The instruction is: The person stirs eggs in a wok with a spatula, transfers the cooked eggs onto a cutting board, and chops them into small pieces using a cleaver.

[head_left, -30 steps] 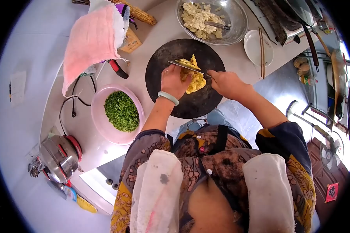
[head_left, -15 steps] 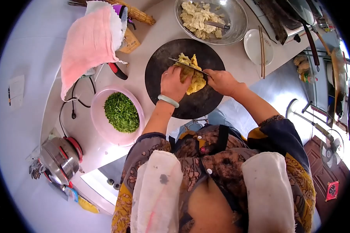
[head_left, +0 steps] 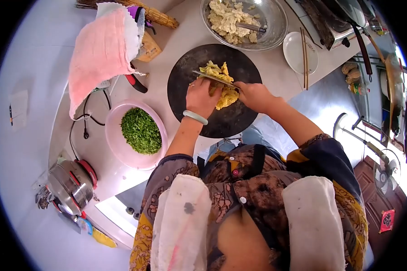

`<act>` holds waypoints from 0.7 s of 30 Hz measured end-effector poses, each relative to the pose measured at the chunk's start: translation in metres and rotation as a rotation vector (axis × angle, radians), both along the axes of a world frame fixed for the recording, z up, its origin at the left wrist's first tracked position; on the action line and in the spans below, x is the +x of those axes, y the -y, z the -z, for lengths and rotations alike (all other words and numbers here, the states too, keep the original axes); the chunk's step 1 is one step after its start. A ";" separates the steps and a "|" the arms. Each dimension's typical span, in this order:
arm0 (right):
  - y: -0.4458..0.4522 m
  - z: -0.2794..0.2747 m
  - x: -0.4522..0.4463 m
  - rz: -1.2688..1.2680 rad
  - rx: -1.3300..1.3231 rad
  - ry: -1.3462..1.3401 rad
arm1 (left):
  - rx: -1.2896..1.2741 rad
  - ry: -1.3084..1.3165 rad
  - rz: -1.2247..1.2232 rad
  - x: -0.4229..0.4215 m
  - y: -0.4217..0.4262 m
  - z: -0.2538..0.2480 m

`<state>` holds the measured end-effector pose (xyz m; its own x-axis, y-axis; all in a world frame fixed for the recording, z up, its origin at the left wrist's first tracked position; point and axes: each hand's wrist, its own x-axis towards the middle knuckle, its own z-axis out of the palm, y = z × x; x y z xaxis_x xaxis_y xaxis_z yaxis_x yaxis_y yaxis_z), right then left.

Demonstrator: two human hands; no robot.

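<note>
My right hand (head_left: pixel 257 96) is closed around the handle of a knife (head_left: pixel 214 78), whose blade points up and to the left across a pile of yellow cooked egg (head_left: pixel 227 98). Curled over the egg on the near side of the blade is my left hand (head_left: pixel 201 95), closed, with its fingertips partly hidden. A pale bangle (head_left: pixel 195 117) circles the left wrist. Bits of egg lie on both sides of the knife. Under all this is a round dark cutting board (head_left: pixel 183 67).
Left of the board stands a pink bowl (head_left: pixel 114 144) of chopped greens (head_left: pixel 141 131). Behind it is a metal bowl (head_left: pixel 276 38) of dough-like lumps. Chopsticks (head_left: pixel 305 61) rest on a white plate (head_left: pixel 291 54) at right. A pink cloth (head_left: pixel 97 58) and a steel pot (head_left: pixel 68 185) are at left.
The knife and my right hand have shifted slightly left and toward me over the egg. My left hand stays on the pile.
</note>
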<state>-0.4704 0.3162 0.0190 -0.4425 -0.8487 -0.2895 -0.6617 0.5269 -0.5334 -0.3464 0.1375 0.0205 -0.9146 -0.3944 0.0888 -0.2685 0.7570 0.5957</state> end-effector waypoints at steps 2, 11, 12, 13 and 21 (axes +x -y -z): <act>-0.001 -0.002 -0.003 -0.008 -0.032 0.003 | -0.010 -0.024 -0.003 0.005 -0.001 -0.001; -0.004 -0.068 -0.007 -0.133 0.147 0.030 | 0.027 -0.038 -0.002 0.007 -0.003 0.001; -0.001 -0.064 -0.006 -0.130 0.151 0.023 | 0.033 -0.033 -0.008 0.006 -0.003 0.001; 0.002 -0.057 -0.005 -0.125 0.156 0.016 | 0.040 -0.028 -0.011 0.006 -0.003 0.002; -0.003 0.001 0.004 -0.024 -0.039 0.022 | -0.007 -0.039 -0.035 0.009 -0.004 0.007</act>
<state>-0.4662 0.3197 0.0180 -0.4160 -0.8698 -0.2653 -0.6614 0.4896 -0.5681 -0.3378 0.1417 0.0131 -0.8962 -0.4252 0.1269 -0.2716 0.7516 0.6011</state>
